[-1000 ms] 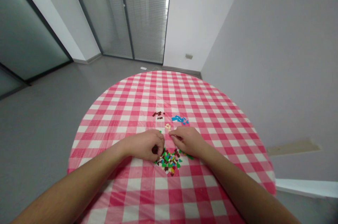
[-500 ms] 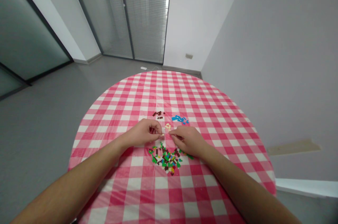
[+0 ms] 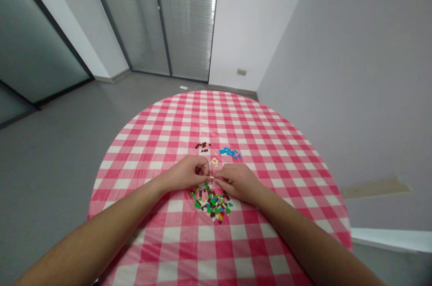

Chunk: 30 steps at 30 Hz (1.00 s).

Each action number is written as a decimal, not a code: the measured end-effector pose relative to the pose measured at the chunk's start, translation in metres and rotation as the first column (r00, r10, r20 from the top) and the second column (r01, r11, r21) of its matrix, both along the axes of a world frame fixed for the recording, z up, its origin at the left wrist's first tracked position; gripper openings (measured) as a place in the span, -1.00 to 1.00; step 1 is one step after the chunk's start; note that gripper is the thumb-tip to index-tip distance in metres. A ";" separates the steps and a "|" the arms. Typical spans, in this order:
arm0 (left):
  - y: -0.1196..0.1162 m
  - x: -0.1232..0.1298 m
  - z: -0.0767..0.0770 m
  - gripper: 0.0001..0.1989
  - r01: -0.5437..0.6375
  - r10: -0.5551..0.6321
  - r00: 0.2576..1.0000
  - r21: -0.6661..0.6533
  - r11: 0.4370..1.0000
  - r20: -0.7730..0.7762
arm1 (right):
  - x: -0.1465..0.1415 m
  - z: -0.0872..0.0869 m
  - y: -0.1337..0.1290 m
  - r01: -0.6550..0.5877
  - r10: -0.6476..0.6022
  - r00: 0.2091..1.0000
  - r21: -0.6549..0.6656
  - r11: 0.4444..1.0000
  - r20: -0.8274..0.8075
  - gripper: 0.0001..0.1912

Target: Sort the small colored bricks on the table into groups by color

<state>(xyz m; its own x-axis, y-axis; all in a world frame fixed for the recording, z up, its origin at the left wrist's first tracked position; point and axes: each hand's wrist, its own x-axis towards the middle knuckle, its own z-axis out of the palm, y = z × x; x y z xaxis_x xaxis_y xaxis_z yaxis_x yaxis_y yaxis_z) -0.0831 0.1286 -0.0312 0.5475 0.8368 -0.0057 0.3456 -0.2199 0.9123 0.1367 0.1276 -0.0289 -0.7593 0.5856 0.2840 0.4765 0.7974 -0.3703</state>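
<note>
Near the middle of the round table's gingham cloth (image 3: 270, 164), we list: left hand (image 3: 185, 174) and right hand (image 3: 238, 181), fingertips (image 3: 216, 179) pinched together on a small pale brick (image 3: 211, 178) (too small for us to read its shape). Just below the hands, a mixed heap of plastic bricks (image 3: 211, 203). Beyond them, a cream pile (image 3: 214, 162), dark brown pile (image 3: 202, 146) and blue pile (image 3: 230, 153).

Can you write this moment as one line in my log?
left hand: pinching small pale plastic brick | right hand: pinching same brick | nearest: multicoloured pile of small plastic bricks | on pink-and-white checked tablecloth
</note>
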 end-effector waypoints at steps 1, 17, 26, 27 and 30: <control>0.000 0.000 0.001 -0.84 -0.002 0.002 1.000 0.004 1.000 -0.001 | 0.000 0.000 0.000 0.010 -0.010 1.000 -0.002 1.000 0.012 -0.84; 0.011 -0.010 0.005 -0.88 -0.237 0.274 0.954 0.251 0.939 -0.123 | 0.002 0.011 0.008 0.494 -0.464 0.845 -0.055 0.868 0.266 -0.79; 0.012 -0.009 0.005 -0.77 -0.131 0.182 0.972 0.296 0.946 -0.152 | 0.000 0.010 0.008 0.439 -0.406 0.856 -0.036 0.898 0.321 -0.74; 0.012 -0.008 0.006 -0.74 -0.106 0.164 0.973 0.314 0.943 -0.163 | 0.000 0.010 0.008 0.437 -0.404 0.856 -0.035 0.899 0.324 -0.74; 0.010 -0.008 0.007 -0.67 -0.020 0.111 0.968 0.370 0.929 -0.225 | -0.001 0.010 0.008 0.431 -0.399 0.860 -0.033 0.902 0.319 -0.74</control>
